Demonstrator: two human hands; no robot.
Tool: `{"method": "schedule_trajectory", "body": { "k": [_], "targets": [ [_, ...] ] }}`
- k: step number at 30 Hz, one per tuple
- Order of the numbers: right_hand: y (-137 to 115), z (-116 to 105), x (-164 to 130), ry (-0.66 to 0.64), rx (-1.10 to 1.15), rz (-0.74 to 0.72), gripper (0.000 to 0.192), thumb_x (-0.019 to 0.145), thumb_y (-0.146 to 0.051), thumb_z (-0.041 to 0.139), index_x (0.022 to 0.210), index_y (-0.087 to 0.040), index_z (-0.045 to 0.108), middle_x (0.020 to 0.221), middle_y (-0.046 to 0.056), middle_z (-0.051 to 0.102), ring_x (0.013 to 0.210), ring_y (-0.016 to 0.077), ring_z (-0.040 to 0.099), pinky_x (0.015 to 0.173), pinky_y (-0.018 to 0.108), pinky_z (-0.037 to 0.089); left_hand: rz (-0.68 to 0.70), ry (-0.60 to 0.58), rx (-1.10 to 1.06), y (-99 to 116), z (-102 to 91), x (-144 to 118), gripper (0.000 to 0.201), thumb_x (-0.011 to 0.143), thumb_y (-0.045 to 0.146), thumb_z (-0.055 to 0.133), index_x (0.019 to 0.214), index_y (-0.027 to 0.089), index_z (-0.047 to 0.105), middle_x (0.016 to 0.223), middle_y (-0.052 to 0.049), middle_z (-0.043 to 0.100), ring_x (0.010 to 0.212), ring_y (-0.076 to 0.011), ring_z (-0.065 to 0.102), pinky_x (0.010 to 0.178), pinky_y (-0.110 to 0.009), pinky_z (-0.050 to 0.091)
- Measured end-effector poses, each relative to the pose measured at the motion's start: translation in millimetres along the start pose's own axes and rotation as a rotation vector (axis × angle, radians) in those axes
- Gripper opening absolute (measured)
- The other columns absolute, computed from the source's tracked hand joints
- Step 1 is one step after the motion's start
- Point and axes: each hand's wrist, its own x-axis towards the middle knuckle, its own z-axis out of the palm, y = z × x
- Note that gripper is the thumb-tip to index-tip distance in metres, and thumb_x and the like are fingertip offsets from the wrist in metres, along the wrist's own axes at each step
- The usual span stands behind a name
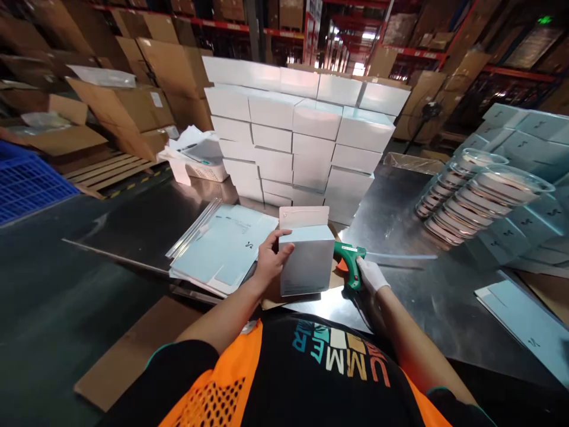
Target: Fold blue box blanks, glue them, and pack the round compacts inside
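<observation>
In front of me a white box [306,261] stands on a piece of brown cardboard, with a flap [304,216] sticking up behind its top. My left hand [272,258] is closed on the box's left side, thumb across its near upper edge. My right hand [371,275], in a white glove, grips a green glue gun [350,261] with an orange trigger. A long clear glue stick [402,256] runs out of the gun to the right. The gun's front end is at the box's right side; whether it touches is hidden.
Behind the box rises a stack of white boxes [293,148]. Flat light-blue sheets [224,246] and glue sticks lie left, near a white basket [208,171]. Stacked clear containers [484,198] and light-blue boxes [524,142] stand right. A flat sheet [524,323] lies at the right edge.
</observation>
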Motion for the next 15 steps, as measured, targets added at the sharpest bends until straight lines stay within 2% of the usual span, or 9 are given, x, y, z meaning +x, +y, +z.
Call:
{"method": "schedule_trajectory", "body": {
  "k": [2, 4, 6, 8, 10, 12, 15],
  "targets": [
    [-1.8, -0.7, 3.0, 0.084, -0.137, -0.042, 0.041, 0.087, -0.055, 0.079, 0.064, -0.026, 0.061, 0.057, 0.003, 0.058, 0.070, 0.0286, 0.071, 0.068, 0.039, 0.058, 0.009, 0.004, -0.008, 1.2, -3.1, 0.4, 0.071, 0.077, 0.085, 0.084, 0.112, 0.023, 0.081, 0.103, -0.009, 0.079, 0.093, -0.0274, 0.071, 0.084, -0.039, 0.059],
    [-13.7, 8.6, 3.9, 0.063, -0.084, -0.095, 0.036, 0.087, -0.060, 0.079, 0.084, -0.025, 0.071, 0.080, 0.006, 0.074, 0.092, 0.0294, 0.076, 0.086, 0.042, 0.062, 0.022, -0.008, -0.003, 1.3, -4.5, 0.8, 0.074, 0.076, 0.088, 0.084, 0.111, 0.023, 0.081, 0.106, -0.010, 0.080, 0.098, -0.0288, 0.073, 0.088, -0.040, 0.060],
    [-32.7, 27.5, 5.6, -0.064, 0.064, -0.214, 0.055, 0.089, -0.072, 0.075, 0.117, -0.024, 0.074, 0.117, 0.012, 0.082, 0.116, 0.0298, 0.076, 0.104, 0.045, 0.062, 0.043, -0.045, 0.008, -0.5, -4.1, 0.9, 0.074, 0.075, 0.089, 0.084, 0.109, 0.023, 0.081, 0.108, -0.011, 0.079, 0.103, -0.0307, 0.074, 0.095, -0.043, 0.060],
    [-52.0, 48.5, 9.7, -0.238, 0.197, -0.316, 0.079, 0.085, -0.082, 0.077, 0.137, -0.023, 0.068, 0.142, 0.016, 0.077, 0.133, 0.0311, 0.071, 0.116, 0.048, 0.058, 0.064, -0.091, 0.020, -3.9, -2.7, 0.9, 0.074, 0.074, 0.090, 0.083, 0.107, 0.024, 0.081, 0.111, -0.011, 0.078, 0.112, -0.0331, 0.074, 0.103, -0.046, 0.059],
    [-64.0, 62.0, 14.6, -0.358, 0.225, -0.361, 0.092, 0.078, -0.086, 0.083, 0.140, -0.022, 0.065, 0.148, 0.018, 0.073, 0.139, 0.0333, 0.069, 0.122, 0.051, 0.054, 0.086, -0.114, 0.035, -7.9, -0.7, 1.4, 0.072, 0.076, 0.090, 0.082, 0.104, 0.024, 0.078, 0.118, -0.012, 0.076, 0.122, -0.0349, 0.073, 0.110, -0.048, 0.057],
    [-65.5, 63.9, 17.7, -0.411, 0.177, -0.402, 0.097, 0.070, -0.084, 0.091, 0.138, -0.021, 0.065, 0.150, 0.019, 0.072, 0.142, 0.0360, 0.067, 0.126, 0.055, 0.051, 0.125, -0.096, 0.015, -11.2, 1.7, 3.0, 0.068, 0.079, 0.088, 0.083, 0.103, 0.025, 0.072, 0.124, -0.013, 0.073, 0.128, -0.0342, 0.072, 0.112, -0.048, 0.056],
    [-55.0, 52.7, 15.7, -0.450, 0.063, -0.516, 0.087, 0.067, -0.075, 0.100, 0.130, -0.022, 0.070, 0.164, 0.022, 0.063, 0.154, 0.0397, 0.059, 0.131, 0.060, 0.044, 0.220, -0.051, -0.106, -13.2, 3.3, 8.0, 0.066, 0.080, 0.080, 0.089, 0.110, 0.028, 0.060, 0.121, -0.009, 0.073, 0.123, -0.0295, 0.074, 0.111, -0.049, 0.057]
  ]
}}
